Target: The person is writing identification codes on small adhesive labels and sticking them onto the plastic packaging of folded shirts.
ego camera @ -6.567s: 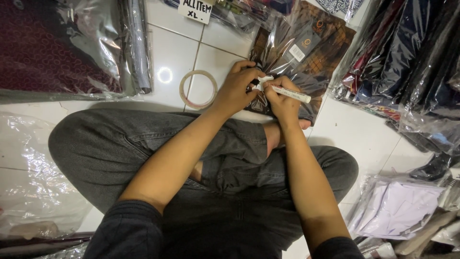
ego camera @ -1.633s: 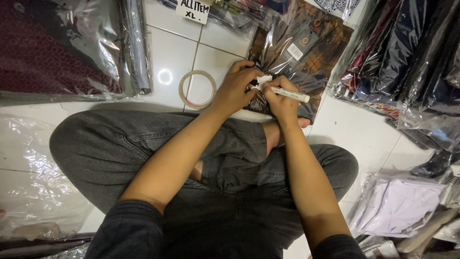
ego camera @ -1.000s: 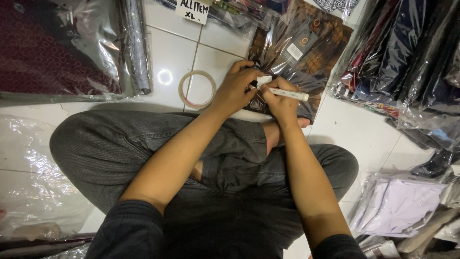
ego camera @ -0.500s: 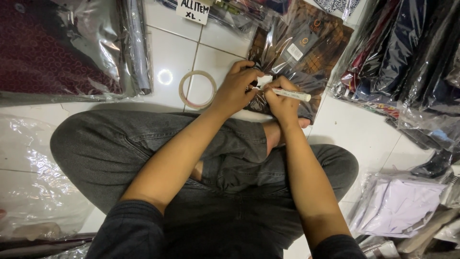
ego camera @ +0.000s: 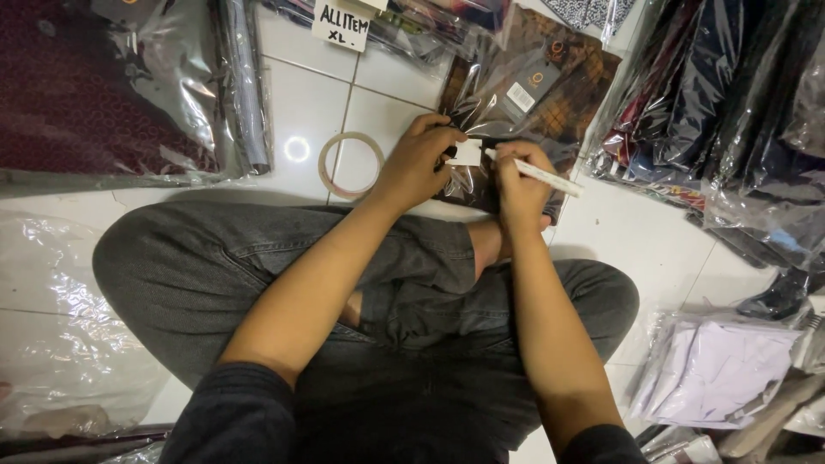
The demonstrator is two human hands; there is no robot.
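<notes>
A: You're sitting cross-legged on a white tiled floor (ego camera: 301, 94), in grey jeans, with bagged clothing stacked all around you. What's directly ahead?

B: A brown checked garment in a clear plastic bag (ego camera: 533, 94), lying flat on the tiles just past your feet. Your left hand (ego camera: 417, 163) rests on its near edge, and its fingers (ego camera: 443, 137) pinch a small white label (ego camera: 467, 153) against the plastic.

A: And your other hand?

B: Your right hand (ego camera: 520, 176) is closed around a white marker pen (ego camera: 537, 172), fingers wrapped tight on the barrel. The tip meets the right edge of the label, and the far end angles out to your right.

A: So the 2 hands are close?

B: Nearly touching, with only the label between them.

A: Anything else nearby?

B: A roll of clear tape (ego camera: 351, 163) lies flat on the tiles just left of your left hand. Further left is a bagged maroon patterned garment (ego camera: 94, 94). A handwritten white card (ego camera: 342, 23) sits at the top. Dark bagged clothes (ego camera: 730, 103) lean in a row on your right, and a bagged white garment (ego camera: 718, 369) lies by your right knee.
</notes>
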